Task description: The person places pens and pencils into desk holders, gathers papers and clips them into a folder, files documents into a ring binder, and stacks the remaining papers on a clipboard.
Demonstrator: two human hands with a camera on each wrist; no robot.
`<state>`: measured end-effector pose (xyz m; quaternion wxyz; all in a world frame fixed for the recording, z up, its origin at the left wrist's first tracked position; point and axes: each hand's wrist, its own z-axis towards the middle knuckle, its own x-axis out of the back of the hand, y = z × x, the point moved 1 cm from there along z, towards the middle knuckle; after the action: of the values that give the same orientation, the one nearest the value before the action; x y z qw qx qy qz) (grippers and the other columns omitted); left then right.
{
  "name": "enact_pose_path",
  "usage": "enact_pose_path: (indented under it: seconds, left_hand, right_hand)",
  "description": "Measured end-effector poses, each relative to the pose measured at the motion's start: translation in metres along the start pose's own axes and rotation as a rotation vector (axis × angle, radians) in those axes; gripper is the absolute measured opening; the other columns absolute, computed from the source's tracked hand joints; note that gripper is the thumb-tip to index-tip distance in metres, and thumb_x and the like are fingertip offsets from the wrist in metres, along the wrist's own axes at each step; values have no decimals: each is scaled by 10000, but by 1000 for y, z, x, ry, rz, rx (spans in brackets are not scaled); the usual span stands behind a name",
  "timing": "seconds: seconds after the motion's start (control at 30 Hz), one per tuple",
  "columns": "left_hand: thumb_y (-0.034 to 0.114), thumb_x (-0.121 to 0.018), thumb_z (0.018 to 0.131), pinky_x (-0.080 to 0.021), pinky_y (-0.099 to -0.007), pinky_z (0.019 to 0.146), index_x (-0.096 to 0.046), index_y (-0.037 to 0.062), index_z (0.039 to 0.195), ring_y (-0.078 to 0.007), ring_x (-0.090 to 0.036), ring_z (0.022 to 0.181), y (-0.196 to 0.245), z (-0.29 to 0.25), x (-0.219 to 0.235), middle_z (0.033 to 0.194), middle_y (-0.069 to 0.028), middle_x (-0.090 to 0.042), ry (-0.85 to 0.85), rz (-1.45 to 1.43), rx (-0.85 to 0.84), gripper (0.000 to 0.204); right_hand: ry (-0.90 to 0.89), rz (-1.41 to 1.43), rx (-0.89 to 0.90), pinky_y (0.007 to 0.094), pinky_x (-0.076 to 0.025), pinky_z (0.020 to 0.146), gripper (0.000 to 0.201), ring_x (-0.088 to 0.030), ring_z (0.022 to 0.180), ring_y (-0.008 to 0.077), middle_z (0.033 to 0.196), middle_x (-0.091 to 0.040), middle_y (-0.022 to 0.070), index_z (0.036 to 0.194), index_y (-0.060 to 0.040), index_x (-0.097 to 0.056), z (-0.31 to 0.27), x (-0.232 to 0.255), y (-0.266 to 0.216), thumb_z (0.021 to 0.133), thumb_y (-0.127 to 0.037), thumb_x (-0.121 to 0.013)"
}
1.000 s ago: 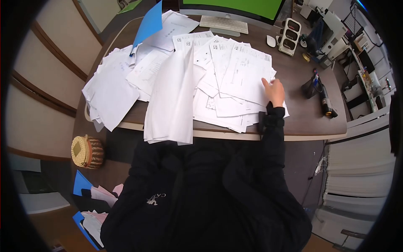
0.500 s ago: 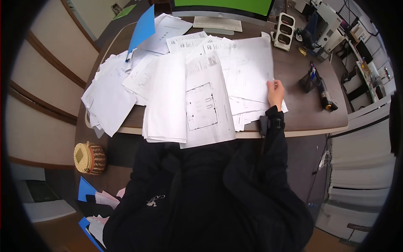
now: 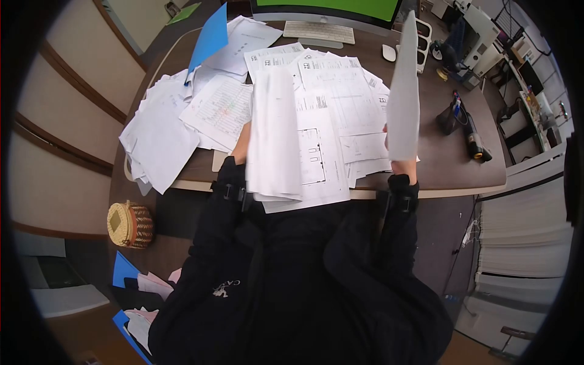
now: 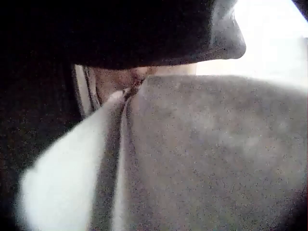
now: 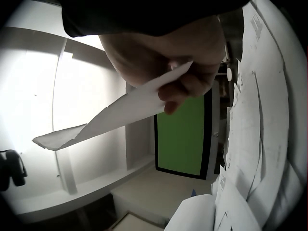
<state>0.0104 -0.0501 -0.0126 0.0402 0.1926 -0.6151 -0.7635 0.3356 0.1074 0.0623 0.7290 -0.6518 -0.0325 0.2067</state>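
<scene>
My right hand point(image 3: 406, 169) pinches a sheet of paper point(image 3: 403, 97) raised almost edge-on at the right of the desk. In the right wrist view the curled fingers point(image 5: 180, 91) clasp that sheet near one end, and the rest of it slopes away. At the near edge my left hand point(image 3: 241, 146) grips a bundle of folded-over white papers point(image 3: 274, 137), which hides most of its fingers. A printed floor plan sheet point(image 3: 322, 182) shows beside the bundle. Under both lie many overlapping printed sheets point(image 3: 340, 91).
A heap of loose papers point(image 3: 161, 131) and a blue folder point(image 3: 208, 42) lie at the left. Keyboard point(image 3: 319, 31), mouse point(image 3: 389, 53) and monitor point(image 3: 328, 9) stand at the back. A pen holder point(image 3: 449, 118) is on the right. A woven basket point(image 3: 131, 225) sits lower left.
My right hand has lifted its sheet upright from the pile, uncovering printed pages. The left hand has come into sight at the folded bundle, which has shifted right.
</scene>
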Motion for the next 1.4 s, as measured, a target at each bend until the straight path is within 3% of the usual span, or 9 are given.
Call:
enact_pose_path:
  seconds: [0.07,0.23,0.43,0.6,0.73,0.93,1.07,1.23,1.4]
  left_hand:
    - [58,-633,832,-506,-284,855,-545,-51,1234,-180,-600,1026,18,10,-13,1159,-141,-613,36,339,233,425]
    - [9,-647,806,-499,-278,876,-554,9,1274,-183,-596,1026,19,8,-12,1185,-153,-598,22,332,164,476]
    - [38,-616,858,-498,-280,887,-535,14,1295,-176,-583,1060,21,8,-10,1214,-163,-580,21,217,155,445]
    - [100,-614,905,-535,-301,849,-422,-63,1322,-188,-627,1011,13,9,-2,1191,-163,-593,71,-501,288,487]
    - [45,-620,878,-545,-312,834,-421,-84,1281,-200,-640,979,6,7,1,1171,-162,-599,53,-125,248,467]
    - [-21,-624,836,-543,-321,843,-436,-72,1264,-203,-633,977,4,8,2,1157,-159,-597,91,-124,180,470]
    - [-22,-622,838,-538,-317,846,-433,-68,1270,-199,-630,974,6,7,2,1151,-150,-597,106,-91,170,474]
    - [-22,-622,841,-534,-317,855,-429,-65,1279,-199,-625,984,5,7,3,1158,-148,-594,86,-71,200,481]
    - [-13,-623,847,-530,-309,861,-425,-65,1285,-194,-620,997,8,6,-1,1166,-147,-591,86,-126,174,483]
  right_hand:
    - [-69,-169,86,192,-431,564,156,-573,645,49,780,-660,48,1046,-15,-518,-8,-15,-7,932,-101,-580]
    - [-50,-182,-46,208,-433,579,166,-564,647,59,792,-667,72,1033,-7,-524,-14,-30,0,926,-114,-592]
    - [-130,-735,107,304,-428,569,208,-556,598,168,697,-613,111,1023,-21,-547,-28,-39,39,877,-151,-621]
    - [-235,-797,36,389,-459,580,211,-613,650,349,684,-623,181,961,-26,-557,-42,-69,41,872,-200,-634]
    - [-407,-896,72,380,-476,595,329,-624,655,326,713,-641,165,991,-28,-603,-32,-76,33,863,-325,-663]
    - [162,-1276,148,419,-495,701,513,-642,839,328,894,-654,163,993,-7,-613,70,-2,48,807,-480,-686]
    - [169,-1391,25,421,-493,716,608,-633,867,337,975,-643,170,944,-3,-620,90,17,74,714,-552,-738]
    - [93,-1314,-106,393,-471,663,475,-631,770,329,784,-644,164,777,-19,-599,84,16,66,714,-465,-749]
    - [188,-1056,91,392,-471,670,299,-619,737,346,738,-638,165,831,-39,-592,87,33,79,778,-308,-711]
